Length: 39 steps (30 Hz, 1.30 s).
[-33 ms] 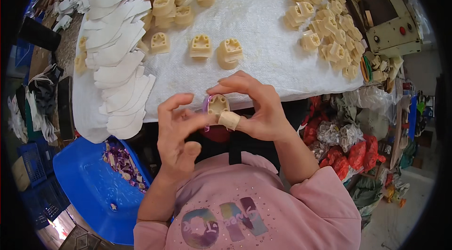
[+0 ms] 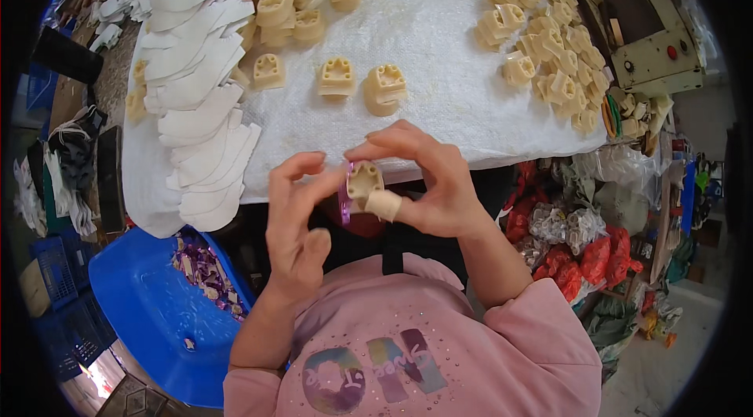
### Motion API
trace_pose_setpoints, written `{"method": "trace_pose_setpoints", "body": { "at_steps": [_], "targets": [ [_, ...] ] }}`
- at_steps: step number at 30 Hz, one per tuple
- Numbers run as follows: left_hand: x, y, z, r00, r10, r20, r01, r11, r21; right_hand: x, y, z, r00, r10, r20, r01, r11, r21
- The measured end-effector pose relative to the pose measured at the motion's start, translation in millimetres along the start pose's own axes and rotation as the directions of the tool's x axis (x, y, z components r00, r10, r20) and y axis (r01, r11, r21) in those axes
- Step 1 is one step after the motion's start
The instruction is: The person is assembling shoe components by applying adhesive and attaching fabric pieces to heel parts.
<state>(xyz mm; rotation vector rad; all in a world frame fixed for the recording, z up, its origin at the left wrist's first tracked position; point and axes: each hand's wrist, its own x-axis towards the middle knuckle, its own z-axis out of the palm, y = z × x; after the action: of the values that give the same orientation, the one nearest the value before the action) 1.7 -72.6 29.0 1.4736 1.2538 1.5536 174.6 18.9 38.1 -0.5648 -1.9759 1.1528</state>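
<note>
Just off the table's near edge, my right hand (image 2: 427, 174) holds a cream plastic shoe heel (image 2: 363, 178) with several holes in its top face. Its fingers reach over the far side, and its thumb, wrapped in a beige band (image 2: 384, 204), presses the near side. A shiny purple strip (image 2: 344, 196) runs down the heel's left side. My left hand (image 2: 294, 209) has its fingers apart, the index fingertip at the strip, the thumb sticking out away from it. Whether that fingertip presses on the strip is hard to see.
Three groups of cream heels (image 2: 337, 78) stand on the white-covered table (image 2: 439, 48), with stacks behind and a pile (image 2: 549, 44) at right. Overlapping white cut sheets (image 2: 196, 87) line the left. A blue tub (image 2: 149, 331) with purple scraps stands lower left; plastic bags (image 2: 576, 260) lie right.
My left index finger has lifted from the heel's near side to the purple strip. The heel has tilted slightly, and the strip shows more upright along its left side.
</note>
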Motion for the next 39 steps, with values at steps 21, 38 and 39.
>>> {"method": "trace_pose_setpoints", "body": {
  "at_steps": [21,38,39],
  "targets": [
    [-13,9,32,0.975,-0.201,0.091,0.22,0.923,-0.314,-2,-5,33,0.9,0.321,0.297,-0.437,0.636,0.636],
    [-5,1,41,0.949,-0.181,-0.259,0.166,0.983,-0.08,-13,-4,61,0.99,0.07,-0.126,-0.04,0.972,0.232],
    [-6,-5,39,0.96,-0.188,-0.207,0.169,0.98,-0.104,-13,-4,61,0.99,0.07,-0.125,-0.04,0.972,0.233]
  ]
}}
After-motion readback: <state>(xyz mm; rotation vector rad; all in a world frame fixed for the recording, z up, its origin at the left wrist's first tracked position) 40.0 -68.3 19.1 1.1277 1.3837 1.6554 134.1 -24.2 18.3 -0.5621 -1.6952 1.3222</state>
